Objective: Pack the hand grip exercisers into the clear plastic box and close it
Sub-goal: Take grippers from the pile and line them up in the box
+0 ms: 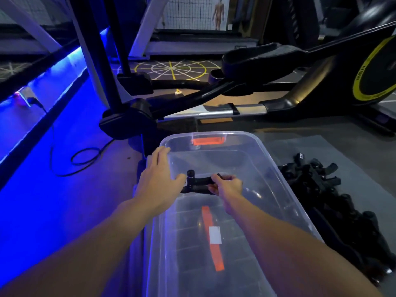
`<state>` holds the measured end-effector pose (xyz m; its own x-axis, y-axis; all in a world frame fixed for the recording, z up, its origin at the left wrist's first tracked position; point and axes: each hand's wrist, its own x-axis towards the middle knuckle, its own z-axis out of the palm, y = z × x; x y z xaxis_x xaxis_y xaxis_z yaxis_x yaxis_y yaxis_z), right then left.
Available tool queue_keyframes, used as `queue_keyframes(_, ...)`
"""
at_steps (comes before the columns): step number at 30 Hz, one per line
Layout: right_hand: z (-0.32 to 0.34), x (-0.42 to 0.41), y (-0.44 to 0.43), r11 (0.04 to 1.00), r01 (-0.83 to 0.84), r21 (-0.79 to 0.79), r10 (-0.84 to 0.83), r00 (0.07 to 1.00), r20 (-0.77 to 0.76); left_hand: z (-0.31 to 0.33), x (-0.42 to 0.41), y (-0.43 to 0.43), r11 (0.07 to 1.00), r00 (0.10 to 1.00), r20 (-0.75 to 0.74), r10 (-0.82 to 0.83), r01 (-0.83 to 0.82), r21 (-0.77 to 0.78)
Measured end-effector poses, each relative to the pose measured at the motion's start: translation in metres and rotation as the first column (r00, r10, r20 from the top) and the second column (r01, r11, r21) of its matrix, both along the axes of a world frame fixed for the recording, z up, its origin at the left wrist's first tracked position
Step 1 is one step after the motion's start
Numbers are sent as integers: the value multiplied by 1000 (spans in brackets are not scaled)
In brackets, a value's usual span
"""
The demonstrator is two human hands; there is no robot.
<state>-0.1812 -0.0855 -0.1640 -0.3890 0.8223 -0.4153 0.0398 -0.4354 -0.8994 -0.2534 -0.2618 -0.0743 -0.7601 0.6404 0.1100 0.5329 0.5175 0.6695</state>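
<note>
A clear plastic box (267, 161) stands open on the floor in front of me, with orange latches at its far and near ends. My right hand (227, 186) grips one end of a black hand grip exerciser (198, 183) above the box's inside. My left hand (159, 179) lies with fingers spread over the box's left rim, its thumb side touching the exerciser's other end. A pile of several black hand grip exercisers (334, 189) lies on the grey mat to the right of the box.
A black and yellow exercise machine (310, 86) stretches across the floor just beyond the box. A black cable (81, 159) loops on the floor at the left, under blue light. A grey mat (334, 146) lies under the pile.
</note>
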Motion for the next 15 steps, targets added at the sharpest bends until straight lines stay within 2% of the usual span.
queue_keyframes(7,-18,-7,6,998,-14,54,14,1000,-8,-1,0,2,1000,998,58,1,-1,11)
queue_keyframes(9,-21,-7,9,993,-49,112,48,999,10,-1,0,3,1000,998,68,0,-1,14)
queue_keyframes(12,-24,-6,11,951,-148,272,122,986,109,0,0,2,1000,997,71,-8,7,20)
queue_keyframes(15,-25,-3,12,863,-265,429,160,951,266,0,0,2,1000,997,72,-10,9,18)
